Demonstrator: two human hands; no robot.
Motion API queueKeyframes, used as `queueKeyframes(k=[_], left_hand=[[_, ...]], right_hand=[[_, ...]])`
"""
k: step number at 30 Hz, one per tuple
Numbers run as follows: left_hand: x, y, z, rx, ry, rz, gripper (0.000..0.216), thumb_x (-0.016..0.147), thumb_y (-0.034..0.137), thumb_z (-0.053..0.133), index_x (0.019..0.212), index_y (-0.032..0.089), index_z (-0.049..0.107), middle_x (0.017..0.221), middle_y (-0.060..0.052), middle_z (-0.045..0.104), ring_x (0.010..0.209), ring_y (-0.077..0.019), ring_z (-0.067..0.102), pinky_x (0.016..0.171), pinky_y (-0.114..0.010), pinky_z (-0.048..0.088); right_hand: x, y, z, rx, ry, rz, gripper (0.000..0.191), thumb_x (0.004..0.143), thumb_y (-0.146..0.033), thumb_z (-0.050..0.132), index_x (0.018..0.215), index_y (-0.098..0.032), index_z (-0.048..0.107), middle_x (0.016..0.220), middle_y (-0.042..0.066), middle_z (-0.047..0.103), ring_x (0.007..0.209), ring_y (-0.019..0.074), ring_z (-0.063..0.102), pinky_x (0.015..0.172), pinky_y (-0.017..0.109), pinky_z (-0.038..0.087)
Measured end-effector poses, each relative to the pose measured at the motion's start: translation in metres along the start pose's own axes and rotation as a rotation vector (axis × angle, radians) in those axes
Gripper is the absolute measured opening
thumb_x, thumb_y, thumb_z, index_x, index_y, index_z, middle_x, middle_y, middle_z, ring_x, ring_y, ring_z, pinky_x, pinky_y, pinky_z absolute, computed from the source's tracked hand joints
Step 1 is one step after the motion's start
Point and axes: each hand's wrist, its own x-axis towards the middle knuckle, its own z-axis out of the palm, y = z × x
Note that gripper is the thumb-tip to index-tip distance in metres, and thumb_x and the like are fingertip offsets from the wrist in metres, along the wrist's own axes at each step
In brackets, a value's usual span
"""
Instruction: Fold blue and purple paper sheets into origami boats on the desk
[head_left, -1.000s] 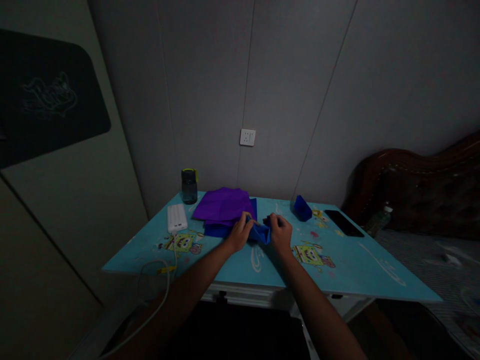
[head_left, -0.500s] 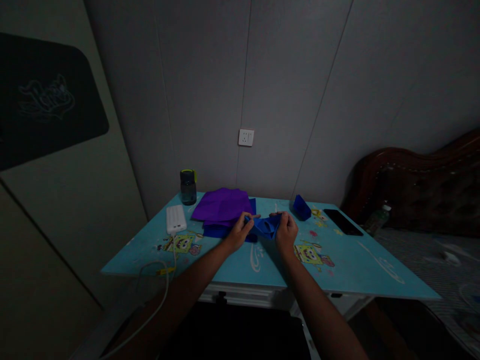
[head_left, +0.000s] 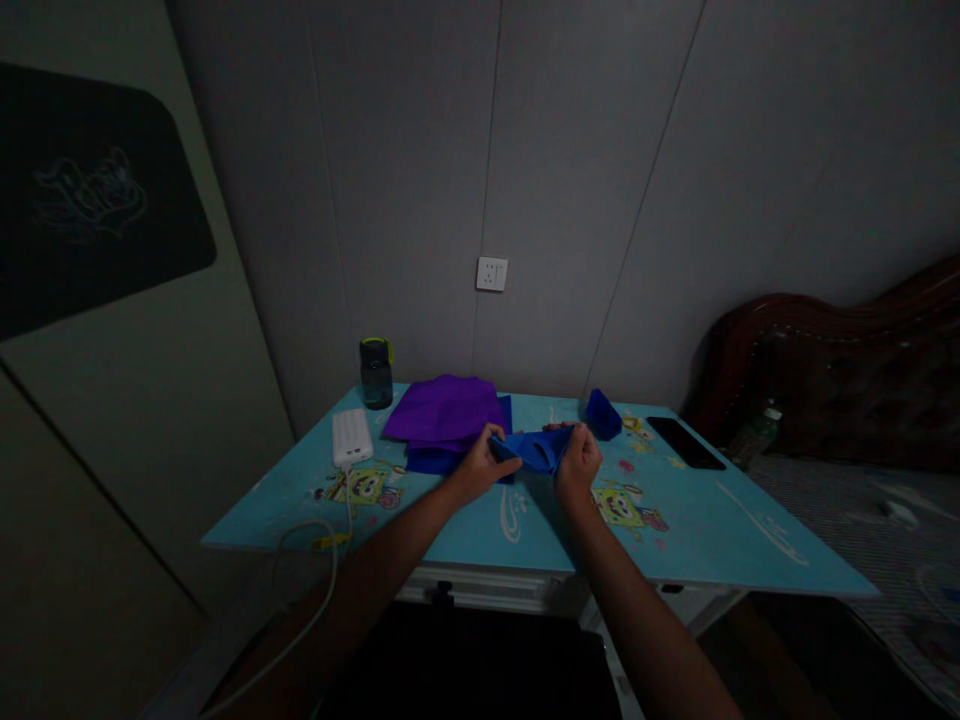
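A folded blue paper (head_left: 531,452) is held up above the table between my two hands. My left hand (head_left: 480,464) pinches its left end, with the thumb along the near side. Its right end is gripped by my right hand (head_left: 576,462), whose far fingers are partly hidden behind the paper. An opening shows in the paper's middle. Just behind my left hand lie purple paper sheets (head_left: 448,410), on top of blue sheets (head_left: 431,462). Beyond my right hand stands a second folded blue paper piece (head_left: 602,416).
On the light blue table (head_left: 450,535) are a white power bank (head_left: 351,437) with a cable hanging over the front edge, a dark water bottle (head_left: 376,374) at back left and a black phone (head_left: 685,443) at right. A wall socket (head_left: 492,274) is behind.
The blue paper's ends have been drawn slightly apart, and it looks more stretched. My right hand has shifted a little to the right; my left thumb now lies further along the near side.
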Motion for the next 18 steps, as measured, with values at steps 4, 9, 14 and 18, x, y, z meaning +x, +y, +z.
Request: queueKeyframes(k=[4,9,14,18], left_hand=[[0.000,-0.006,-0.002,-0.015,-0.012,0.008,0.062,0.060,0.039,0.083,0.094,0.024,0.033,0.077,0.008,0.047,0.066,-0.0073,0.052,0.064,-0.020,0.043],[-0.004,0.000,0.000,0.133,-0.032,-0.009,0.070,0.058,0.036,0.085,0.111,0.023,0.041,0.093,0.002,0.053,0.079,-0.0117,0.056,0.070,-0.024,0.045],[-0.006,0.004,-0.001,0.280,-0.059,0.025,0.057,0.059,0.034,0.085,0.102,0.019,0.050,0.083,0.002,0.056,0.076,-0.0138,0.057,0.068,-0.025,0.045],[-0.006,0.005,-0.003,0.379,-0.044,0.056,0.050,0.059,0.034,0.085,0.093,0.019,0.052,0.079,0.003,0.057,0.075,-0.0139,0.056,0.067,-0.025,0.044]], right_hand=[[-0.001,0.004,-0.001,0.046,-0.001,0.015,0.045,0.086,-0.062,0.047,0.083,-0.019,0.055,0.070,0.005,0.067,0.063,0.0184,0.065,0.059,0.030,0.051],[-0.003,0.006,0.000,0.064,-0.051,0.019,0.044,0.086,-0.061,0.049,0.085,-0.018,0.057,0.070,0.005,0.068,0.063,0.0180,0.065,0.061,0.031,0.051],[-0.004,0.003,0.001,0.078,-0.060,-0.003,0.042,0.087,-0.060,0.049,0.083,-0.018,0.056,0.071,0.005,0.068,0.064,0.0178,0.065,0.062,0.031,0.051],[-0.005,-0.002,0.001,0.074,-0.059,-0.007,0.043,0.087,-0.061,0.048,0.082,-0.018,0.056,0.070,0.005,0.068,0.065,0.0175,0.065,0.064,0.031,0.052]])
